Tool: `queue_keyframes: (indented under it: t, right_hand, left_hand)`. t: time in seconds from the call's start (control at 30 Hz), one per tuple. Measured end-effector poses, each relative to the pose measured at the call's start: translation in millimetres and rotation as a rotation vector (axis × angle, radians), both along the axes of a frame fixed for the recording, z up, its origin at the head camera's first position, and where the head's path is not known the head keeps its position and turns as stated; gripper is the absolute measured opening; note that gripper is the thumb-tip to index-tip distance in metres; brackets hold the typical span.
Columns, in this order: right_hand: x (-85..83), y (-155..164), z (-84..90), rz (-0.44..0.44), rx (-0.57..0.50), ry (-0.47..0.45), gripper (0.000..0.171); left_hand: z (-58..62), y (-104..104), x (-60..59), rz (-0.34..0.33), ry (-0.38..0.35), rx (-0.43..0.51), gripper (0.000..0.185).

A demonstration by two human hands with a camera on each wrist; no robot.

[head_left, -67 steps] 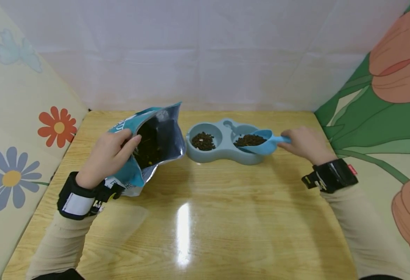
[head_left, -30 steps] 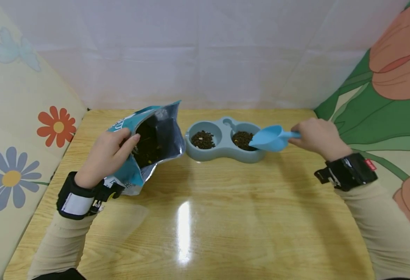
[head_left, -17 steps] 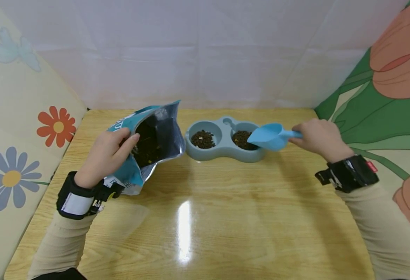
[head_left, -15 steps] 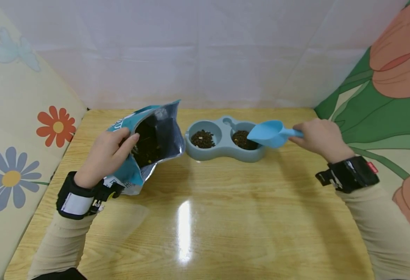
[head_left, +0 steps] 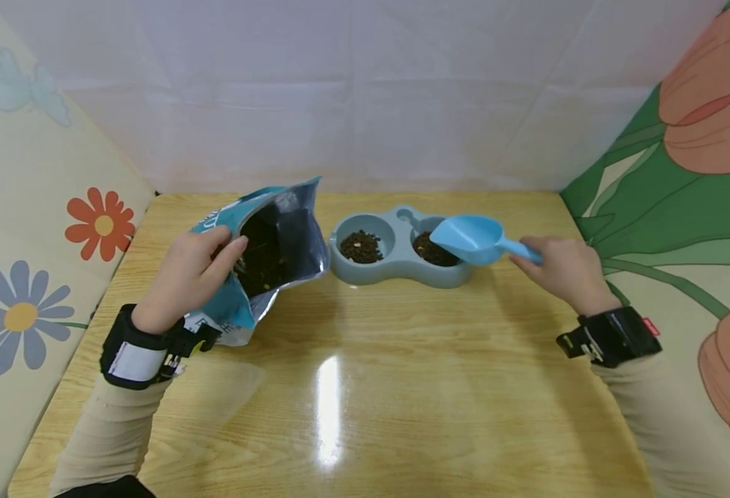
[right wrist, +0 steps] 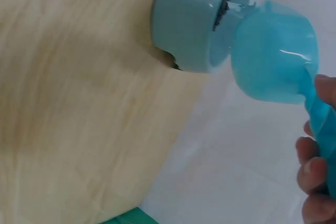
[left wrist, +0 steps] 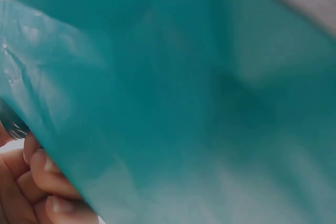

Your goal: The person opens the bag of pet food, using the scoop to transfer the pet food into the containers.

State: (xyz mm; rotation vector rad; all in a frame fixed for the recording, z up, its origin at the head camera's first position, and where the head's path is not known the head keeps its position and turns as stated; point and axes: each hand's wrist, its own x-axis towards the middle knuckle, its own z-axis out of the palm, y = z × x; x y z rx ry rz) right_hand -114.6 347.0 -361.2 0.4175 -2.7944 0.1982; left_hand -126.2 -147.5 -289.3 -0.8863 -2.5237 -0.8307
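Observation:
My left hand (head_left: pixel 193 277) grips the rim of an opened teal food bag (head_left: pixel 265 256), which stands tilted on the table with dark kibble inside. The left wrist view is filled by the teal bag (left wrist: pixel 173 98), with my fingertips (left wrist: pixel 39 182) at the lower left. My right hand (head_left: pixel 558 266) holds the handle of a blue scoop (head_left: pixel 467 237), raised above the right bowl of a grey-blue double feeder (head_left: pixel 398 266). Both bowls hold kibble. In the right wrist view the scoop (right wrist: pixel 273 56) hangs beside the feeder (right wrist: pixel 189 24).
The wooden table (head_left: pixel 365 373) is walled by a flowered panel (head_left: pixel 28 207) on the left, a white sheet behind and a tulip-print panel (head_left: pixel 682 173) on the right.
The scoop emptied its kibble into the right bowl, then lifted and levelled out. My right hand drew back toward me with it. The left hand and bag stayed still.

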Motion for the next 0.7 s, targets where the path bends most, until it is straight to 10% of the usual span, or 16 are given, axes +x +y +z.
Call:
queue_keyframes:
  t: [0.7]
  right_hand:
    - [22.7,-6,-57.1,-0.071,-0.212,0.117,0.026]
  left_hand:
    - [0.7,1,0.5,0.014,-0.009,-0.005,0.032]
